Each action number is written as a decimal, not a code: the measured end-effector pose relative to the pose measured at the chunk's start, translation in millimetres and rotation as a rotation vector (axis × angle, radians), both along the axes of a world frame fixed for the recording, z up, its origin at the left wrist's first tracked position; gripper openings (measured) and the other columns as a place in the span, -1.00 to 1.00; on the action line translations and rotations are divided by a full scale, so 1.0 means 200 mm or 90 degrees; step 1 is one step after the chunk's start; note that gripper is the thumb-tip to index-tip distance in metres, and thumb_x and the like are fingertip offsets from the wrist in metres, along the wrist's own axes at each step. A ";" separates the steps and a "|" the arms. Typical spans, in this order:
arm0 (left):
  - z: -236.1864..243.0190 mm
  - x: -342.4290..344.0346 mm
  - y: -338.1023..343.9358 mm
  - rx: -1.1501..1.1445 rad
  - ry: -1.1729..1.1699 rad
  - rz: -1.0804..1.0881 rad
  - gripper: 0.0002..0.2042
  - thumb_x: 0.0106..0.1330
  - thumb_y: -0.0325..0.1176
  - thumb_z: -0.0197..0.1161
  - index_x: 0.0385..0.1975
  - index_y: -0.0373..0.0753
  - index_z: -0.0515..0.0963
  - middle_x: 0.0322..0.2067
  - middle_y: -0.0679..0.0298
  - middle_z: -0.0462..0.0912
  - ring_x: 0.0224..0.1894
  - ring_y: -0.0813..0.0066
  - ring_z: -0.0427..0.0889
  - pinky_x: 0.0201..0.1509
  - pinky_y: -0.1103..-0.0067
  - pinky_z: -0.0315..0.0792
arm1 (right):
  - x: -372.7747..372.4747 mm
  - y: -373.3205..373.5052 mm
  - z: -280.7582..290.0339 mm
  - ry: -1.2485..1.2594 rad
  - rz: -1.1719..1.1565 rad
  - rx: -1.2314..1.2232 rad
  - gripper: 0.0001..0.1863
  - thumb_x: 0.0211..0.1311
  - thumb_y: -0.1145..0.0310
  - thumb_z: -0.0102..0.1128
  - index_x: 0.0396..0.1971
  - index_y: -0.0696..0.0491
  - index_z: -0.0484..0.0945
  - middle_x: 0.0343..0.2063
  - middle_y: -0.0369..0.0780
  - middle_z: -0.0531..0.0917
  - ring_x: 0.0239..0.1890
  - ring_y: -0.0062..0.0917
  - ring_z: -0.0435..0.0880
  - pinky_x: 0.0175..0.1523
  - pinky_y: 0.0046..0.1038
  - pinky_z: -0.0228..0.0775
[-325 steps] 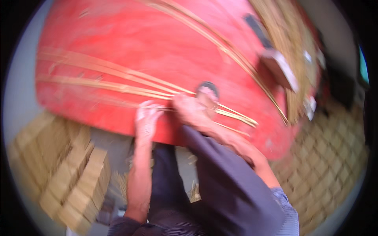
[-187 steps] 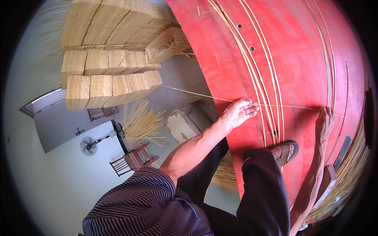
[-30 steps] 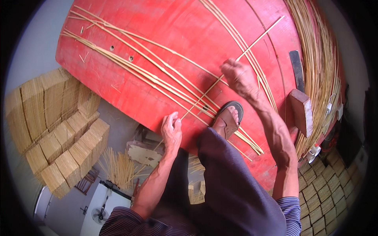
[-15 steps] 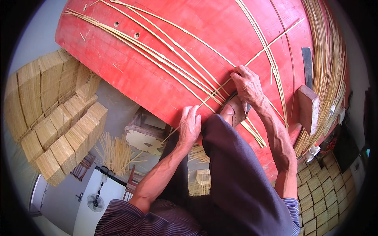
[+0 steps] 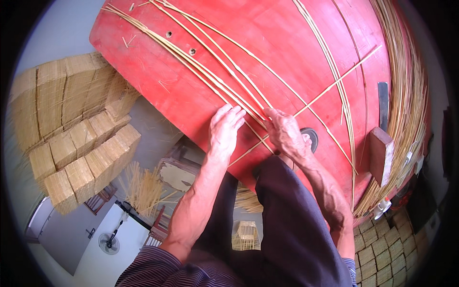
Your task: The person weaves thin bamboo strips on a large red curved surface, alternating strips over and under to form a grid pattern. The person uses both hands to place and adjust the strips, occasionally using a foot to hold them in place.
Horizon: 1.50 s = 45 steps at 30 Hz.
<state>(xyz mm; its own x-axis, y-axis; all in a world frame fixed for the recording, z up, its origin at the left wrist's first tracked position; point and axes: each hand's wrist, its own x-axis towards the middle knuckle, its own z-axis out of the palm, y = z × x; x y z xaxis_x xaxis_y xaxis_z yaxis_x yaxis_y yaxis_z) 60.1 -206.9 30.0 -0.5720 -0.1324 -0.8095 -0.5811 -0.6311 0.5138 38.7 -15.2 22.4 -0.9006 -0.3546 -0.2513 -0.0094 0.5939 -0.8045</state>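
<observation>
Long pale split strips, which look like bamboo [image 5: 193, 63], fan across a red board from the upper left and converge at my hands. Another strip [image 5: 338, 79] lies slantwise across them. My left hand [image 5: 225, 128] has its fingers curled down at the outermost strip of the bundle. Close beside it, my right hand [image 5: 287, 131] is closed on the strips near where they cross; its fingers hide the crossing. My foot in a dark sandal [image 5: 311, 138] rests on the board behind my right wrist.
The red board [image 5: 167, 103] has several small holes. Right of my hands lie a flat dark blade [image 5: 383, 103], a reddish block [image 5: 380, 155] and a thick bundle of thin strips [image 5: 406, 95]. Stacked woven blocks [image 5: 71, 148] stand at the left, near a worn stool [image 5: 176, 174].
The view has shifted, so the board appears farther right and lower. My left hand has left the slanting strip's lower end for the bundle; my right hand has come in beside it.
</observation>
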 end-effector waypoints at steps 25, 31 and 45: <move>-0.14 0.02 -0.06 -0.095 0.115 -0.163 -0.90 0.42 -0.42 0.20 -0.19 -0.27 0.49 -0.37 0.25 0.65 -0.41 0.56 0.65 -0.36 0.66 0.54 | -0.13 -0.04 -0.04 -0.253 0.015 -0.024 -0.91 0.04 0.56 0.18 -0.41 0.21 0.58 -0.52 -0.06 0.62 -0.44 -0.36 0.63 -0.31 -0.30 0.46; -0.12 0.02 -0.03 -0.230 0.100 -0.228 -0.85 0.40 -0.35 0.26 -0.29 -0.25 0.46 -0.39 0.22 0.66 -0.44 0.57 0.64 -0.36 0.67 0.54 | -0.12 -0.03 -0.04 -0.182 -0.008 -0.068 -0.95 0.02 0.56 0.15 -0.48 0.21 0.54 -0.55 0.05 0.58 -0.43 -0.10 0.65 -0.31 -0.21 0.46; -0.03 -0.02 -0.03 -0.168 -0.018 -0.102 -0.57 0.43 -0.35 0.18 0.20 -0.45 0.33 -0.06 0.01 0.63 -0.23 0.32 0.72 -0.12 0.44 0.61 | -0.10 -0.03 0.02 -0.209 -0.009 -0.027 -0.94 0.05 0.52 0.20 -0.46 0.19 0.56 -0.50 0.08 0.63 -0.35 -0.03 0.67 -0.30 -0.15 0.46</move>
